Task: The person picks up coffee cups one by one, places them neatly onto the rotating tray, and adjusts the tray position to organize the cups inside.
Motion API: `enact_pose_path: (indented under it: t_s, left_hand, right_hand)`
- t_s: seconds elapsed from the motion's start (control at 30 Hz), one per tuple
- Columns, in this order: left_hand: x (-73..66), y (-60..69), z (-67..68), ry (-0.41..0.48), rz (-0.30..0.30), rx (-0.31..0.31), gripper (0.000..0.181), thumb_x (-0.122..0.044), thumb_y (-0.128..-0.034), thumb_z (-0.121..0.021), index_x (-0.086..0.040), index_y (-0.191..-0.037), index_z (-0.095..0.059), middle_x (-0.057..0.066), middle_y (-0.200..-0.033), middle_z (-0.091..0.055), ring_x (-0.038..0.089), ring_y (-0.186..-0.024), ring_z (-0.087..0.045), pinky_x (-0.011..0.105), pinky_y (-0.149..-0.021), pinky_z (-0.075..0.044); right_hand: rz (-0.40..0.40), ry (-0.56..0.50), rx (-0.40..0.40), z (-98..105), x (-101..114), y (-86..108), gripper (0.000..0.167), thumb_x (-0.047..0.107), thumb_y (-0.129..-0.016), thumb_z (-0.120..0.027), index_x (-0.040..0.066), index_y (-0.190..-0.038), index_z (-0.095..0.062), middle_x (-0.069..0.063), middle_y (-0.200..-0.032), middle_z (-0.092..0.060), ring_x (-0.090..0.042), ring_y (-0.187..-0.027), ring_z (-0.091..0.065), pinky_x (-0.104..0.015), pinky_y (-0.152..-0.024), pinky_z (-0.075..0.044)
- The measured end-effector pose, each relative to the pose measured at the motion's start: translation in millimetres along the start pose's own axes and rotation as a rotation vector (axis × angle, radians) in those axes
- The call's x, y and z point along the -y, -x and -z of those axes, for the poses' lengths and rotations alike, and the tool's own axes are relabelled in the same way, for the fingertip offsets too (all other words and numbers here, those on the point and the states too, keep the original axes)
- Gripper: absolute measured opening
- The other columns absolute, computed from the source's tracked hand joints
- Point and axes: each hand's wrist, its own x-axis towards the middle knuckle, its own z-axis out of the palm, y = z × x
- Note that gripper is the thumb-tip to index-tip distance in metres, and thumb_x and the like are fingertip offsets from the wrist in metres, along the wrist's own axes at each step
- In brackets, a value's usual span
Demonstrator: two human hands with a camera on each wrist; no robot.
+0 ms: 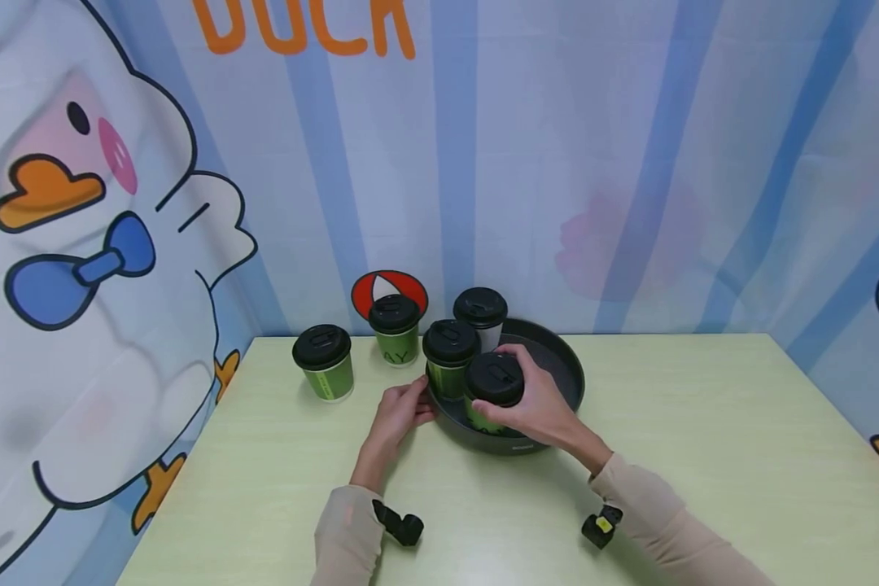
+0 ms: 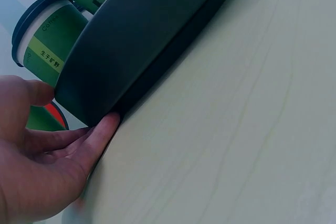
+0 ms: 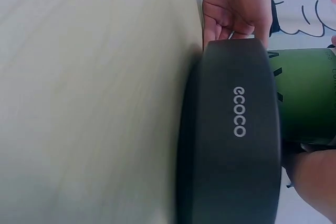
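A round dark pan [image 1: 557,415] stands on the table, with lidded cups in it. My right hand [image 1: 545,407] grips a green cup [image 1: 483,417] with a black lid at the pan's front, thumb and fingers on either side. Beside it, a second green cup [image 1: 448,381] stands at the left inside. A white cup [image 1: 489,337] with a black lid is at the back; its base is hidden. My left hand [image 1: 398,415] holds the pan's left edge; in the left wrist view the fingers [image 2: 102,132] reach the bottom edge of the pan [image 2: 121,40], with the thumb by its side.
Left of the pan, two more green cups with black lids stand on the table: one [image 1: 330,379] nearer the left edge, the other [image 1: 397,346] near the back. A patterned curtain [image 1: 520,163] hangs behind the table [image 1: 703,423].
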Motion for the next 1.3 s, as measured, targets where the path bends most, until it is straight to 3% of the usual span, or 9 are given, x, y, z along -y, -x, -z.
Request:
enact_pose_path:
  t_s: [0.27,0.73,0.83,0.97,1.03,1.13,1.23,1.3]
  left_hand:
    - [-0.3,0.6,-0.6,0.007,0.007,-0.009,0.049,-0.031,-0.1086,-0.054,0.014,-0.125,-0.063,0.01,-0.099,-0.067,0.012,-0.082,-0.064,0.03,-0.081,-0.061]
    - [1.5,-3.3,0.4,-0.007,0.003,-0.008,0.049,-0.031,-0.1092,-0.052,0.014,-0.126,-0.062,0.013,-0.103,-0.068,0.014,-0.085,-0.065,0.029,-0.081,-0.061]
    - [-2.2,0.1,-0.5,-0.003,0.013,0.005,0.048,-0.03,-0.1092,-0.052,0.015,-0.125,-0.062,0.011,-0.1,-0.068,0.015,-0.086,-0.065,0.031,-0.083,-0.061]
    - [-2.3,0.3,-2.1,-0.008,0.015,0.008,0.049,-0.03,-0.1092,-0.052,0.015,-0.126,-0.062,0.012,-0.101,-0.067,0.016,-0.088,-0.065,0.032,-0.084,-0.061]
    - [1.1,-3.3,-2.5,-0.014,0.009,-0.003,0.05,-0.032,-0.1089,-0.052,0.014,-0.126,-0.063,0.013,-0.104,-0.067,0.016,-0.087,-0.065,0.029,-0.082,-0.061]
    - [-0.2,-3.8,-2.3,-0.012,0.007,-0.004,0.05,-0.032,-0.1088,-0.053,0.014,-0.126,-0.063,0.013,-0.103,-0.067,0.015,-0.087,-0.065,0.028,-0.081,-0.061]
    - [-0.4,-3.5,-1.8,-0.016,0.007,-0.009,0.05,-0.031,-0.1089,-0.052,0.014,-0.126,-0.063,0.013,-0.103,-0.068,0.015,-0.086,-0.065,0.028,-0.08,-0.061]
    - [-0.3,-2.9,-1.4,-0.016,0.009,-0.014,0.049,-0.031,-0.109,-0.052,0.014,-0.126,-0.062,0.012,-0.102,-0.068,0.015,-0.086,-0.065,0.028,-0.08,-0.061]
  right_hand:
    - [0.004,-0.008,0.003,-6,-5,-0.5,0.078,0.041,-0.082,-0.084,0.019,-0.145,-0.045,-0.005,-0.118,-0.068,-0.018,-0.098,-0.067,-0.041,-0.085,-0.056]
    - [-0.034,0.021,0.037,-5,-2,-1.8,0.088,0.045,-0.083,-0.085,0.013,-0.151,-0.04,-0.007,-0.132,-0.063,-0.022,-0.114,-0.064,-0.048,-0.095,-0.054]
    - [-0.015,0.011,-0.011,1,-1,2.2,0.087,0.045,-0.086,-0.082,0.013,-0.154,-0.039,-0.01,-0.138,-0.059,-0.028,-0.124,-0.059,-0.052,-0.104,-0.05]
    - [0.007,-0.012,-0.202,22,-6,5.0,0.064,0.038,-0.098,-0.072,0.009,-0.149,-0.046,-0.016,-0.138,-0.058,-0.033,-0.13,-0.055,-0.053,-0.112,-0.044]
    - [-0.042,-0.01,-0.308,38,-13,4.5,0.052,0.037,-0.103,-0.065,0.005,-0.142,-0.053,-0.019,-0.134,-0.06,-0.035,-0.127,-0.057,-0.051,-0.109,-0.046]
    - [-0.227,0.057,-0.381,59,-29,6.5,0.053,0.044,-0.109,-0.051,-0.001,-0.135,-0.057,-0.024,-0.13,-0.06,-0.038,-0.121,-0.058,-0.052,-0.103,-0.049]
    - [-0.426,0.049,-0.297,72,-47,12.6,0.062,0.047,-0.112,-0.035,-0.008,-0.134,-0.055,-0.026,-0.122,-0.061,-0.035,-0.107,-0.063,-0.048,-0.094,-0.054]
    - [-0.51,-0.05,-0.201,74,-58,15.9,0.064,0.043,-0.114,-0.028,-0.013,-0.133,-0.052,-0.025,-0.11,-0.064,-0.028,-0.094,-0.066,-0.042,-0.087,-0.058]
